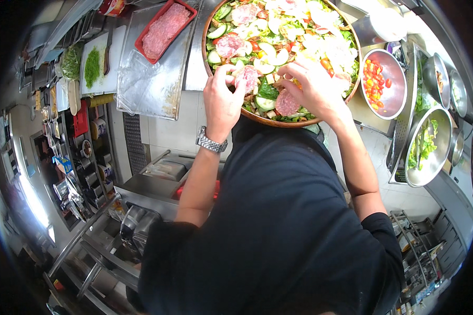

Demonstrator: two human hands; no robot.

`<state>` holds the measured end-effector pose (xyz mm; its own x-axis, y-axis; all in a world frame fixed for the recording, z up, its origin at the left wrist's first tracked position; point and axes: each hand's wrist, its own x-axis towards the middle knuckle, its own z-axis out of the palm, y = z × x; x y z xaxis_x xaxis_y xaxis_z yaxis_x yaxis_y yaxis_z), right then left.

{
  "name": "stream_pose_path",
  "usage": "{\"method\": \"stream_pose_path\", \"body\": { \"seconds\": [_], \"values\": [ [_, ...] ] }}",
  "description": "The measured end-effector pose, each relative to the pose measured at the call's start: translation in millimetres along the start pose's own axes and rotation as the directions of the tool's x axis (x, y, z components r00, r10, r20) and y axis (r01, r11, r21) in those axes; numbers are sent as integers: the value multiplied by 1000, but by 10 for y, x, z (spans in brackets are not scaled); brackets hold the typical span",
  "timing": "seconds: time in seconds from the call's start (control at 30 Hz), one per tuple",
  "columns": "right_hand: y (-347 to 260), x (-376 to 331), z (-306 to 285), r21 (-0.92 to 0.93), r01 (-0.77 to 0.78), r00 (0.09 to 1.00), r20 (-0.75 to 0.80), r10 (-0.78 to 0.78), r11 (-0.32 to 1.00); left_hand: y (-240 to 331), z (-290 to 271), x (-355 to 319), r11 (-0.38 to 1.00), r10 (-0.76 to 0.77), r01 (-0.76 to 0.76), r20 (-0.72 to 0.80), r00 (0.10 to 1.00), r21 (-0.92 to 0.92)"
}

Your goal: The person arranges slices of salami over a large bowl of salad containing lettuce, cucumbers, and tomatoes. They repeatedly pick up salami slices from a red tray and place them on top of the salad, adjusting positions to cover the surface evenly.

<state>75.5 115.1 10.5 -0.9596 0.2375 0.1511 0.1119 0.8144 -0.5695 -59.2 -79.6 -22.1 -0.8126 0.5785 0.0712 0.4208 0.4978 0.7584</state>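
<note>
A large round wooden bowl (210,63) holds a mixed salad with cucumber slices, tomatoes, lettuce and several salami slices laid on top. My left hand (222,97), with a metal watch on its wrist, pinches a folded salami slice (249,77) at the bowl's near left. Over the near middle of the salad, my right hand (315,89) has its fingers curled in and its thumb bent toward them. Whatever is between those fingertips, if anything, is too small to make out. Just below them another salami slice (287,103) lies on the salad.
Left of the bowl, a red tray of salami (165,30) rests on a metal sheet pan (147,86). Beyond it, a white cutting board (102,86) bears chopped greens and a knife (108,52). On the right stand metal bowls of cut tomatoes (373,86) and lettuce (428,142).
</note>
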Motion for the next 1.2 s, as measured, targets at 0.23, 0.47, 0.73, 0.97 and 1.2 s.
{"method": "stream_pose_path", "body": {
  "seconds": [0.23,0.47,0.73,0.97,1.2],
  "values": [
    [-89,405,301,6,57,998,31,-57,998,21,-58,-46,996,80,-80,2,997,-38],
    [-194,610,464,-16,115,991,67,-113,993,20,-28,-104,990,83,-88,-47,995,-109],
    [-264,653,403,164,63,982,168,-91,984,57,-74,-67,979,8,-19,-56,998,-202],
    [-256,491,155,166,-110,947,316,52,980,186,-182,-152,972,-42,54,59,997,-227],
    [-210,305,294,18,-81,966,247,74,997,211,-31,-206,996,71,-74,62,996,49]
  ]
}}
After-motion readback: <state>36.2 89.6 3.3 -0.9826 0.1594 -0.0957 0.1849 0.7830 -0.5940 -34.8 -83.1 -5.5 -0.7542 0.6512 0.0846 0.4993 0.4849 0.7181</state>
